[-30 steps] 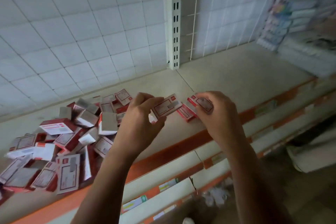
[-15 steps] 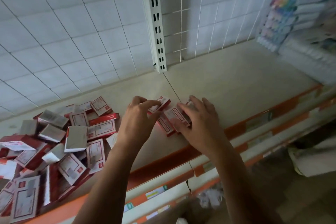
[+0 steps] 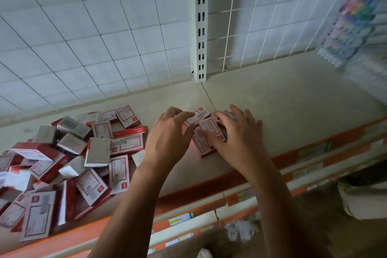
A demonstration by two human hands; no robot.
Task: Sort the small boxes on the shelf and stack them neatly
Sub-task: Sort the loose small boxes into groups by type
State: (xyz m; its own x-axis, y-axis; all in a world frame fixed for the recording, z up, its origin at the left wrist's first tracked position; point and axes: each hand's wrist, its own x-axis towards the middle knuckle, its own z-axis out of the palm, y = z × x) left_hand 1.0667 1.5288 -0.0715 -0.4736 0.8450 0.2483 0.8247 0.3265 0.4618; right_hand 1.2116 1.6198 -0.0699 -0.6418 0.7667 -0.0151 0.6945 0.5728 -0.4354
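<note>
Squaring up the small stack [image 3: 206, 146] is the step I am on now. The left hand [image 3: 169, 132] has its fingers curled, and its thumb and first finger pinch one box [image 3: 198, 115] by the edge, at the back of the stack. The right hand [image 3: 236, 132] lies almost flat with straight fingers, pressing on top of the stack and gripping nothing. The stack sits in the middle of the shelf [image 3: 293, 107], near the front edge. A big messy pile [image 3: 73, 159] of the same red and white boxes lies to the left, so I think most of the job is not done yet. Next, I think the pinched box must go down flat with its edges lined up, before I reach for another. Each box has a white label with a red frame and a small red mark, but the words are too blurry to read.
</note>
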